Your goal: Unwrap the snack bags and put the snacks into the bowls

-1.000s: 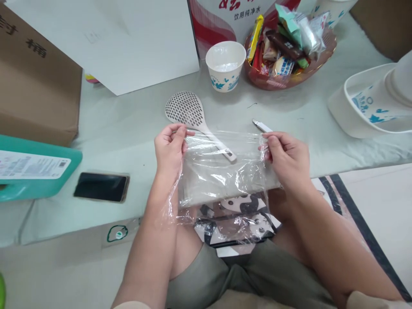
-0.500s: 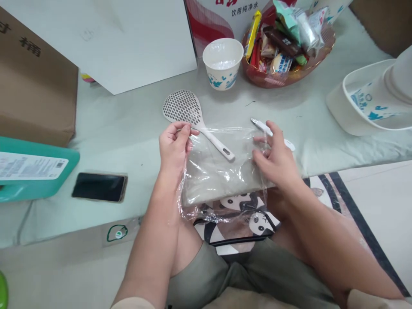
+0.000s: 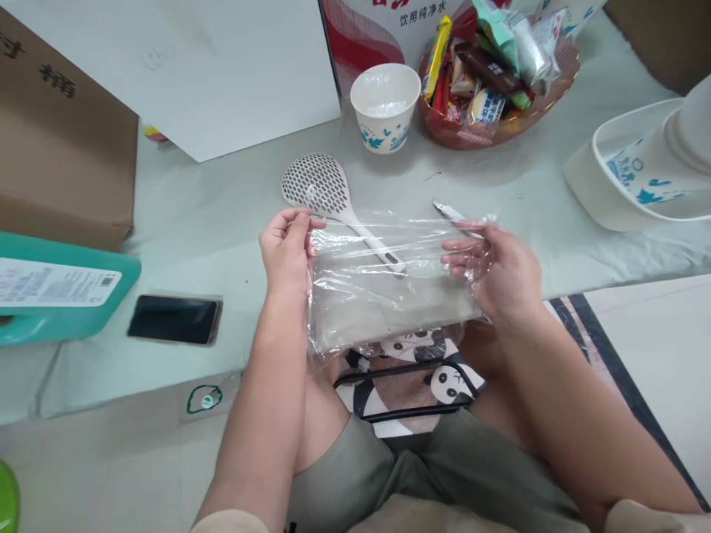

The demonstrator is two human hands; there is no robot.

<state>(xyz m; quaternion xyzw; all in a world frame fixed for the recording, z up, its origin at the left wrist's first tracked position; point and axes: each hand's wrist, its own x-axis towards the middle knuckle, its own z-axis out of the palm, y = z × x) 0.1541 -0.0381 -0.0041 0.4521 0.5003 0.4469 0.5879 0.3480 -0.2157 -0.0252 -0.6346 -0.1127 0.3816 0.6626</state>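
A clear plastic bag [image 3: 383,296] is stretched between my two hands above the table's front edge. My left hand [image 3: 286,240] pinches its upper left corner between thumb and fingers. At the right side, my right hand [image 3: 497,263] grips the film with thumb and forefinger, the other fingers reaching out behind it. Through and behind the plastic lies a white slotted skimmer [image 3: 316,181] on the table, its handle pointing toward me. Partly hidden behind the film and my right fingers is a white utility knife [image 3: 444,210].
A patterned paper cup [image 3: 386,111] and a red bowl [image 3: 444,137] of wrapped snacks stand at the back. On the left are a phone [image 3: 175,320], a teal jug [image 3: 125,277] and a cardboard box [image 3: 67,148]. A white tub [image 3: 589,185] holds cups at right.
My right hand has taken hold of the bag's right side and moved right. My left hand has shifted slightly left, and the film is now pulled wider.
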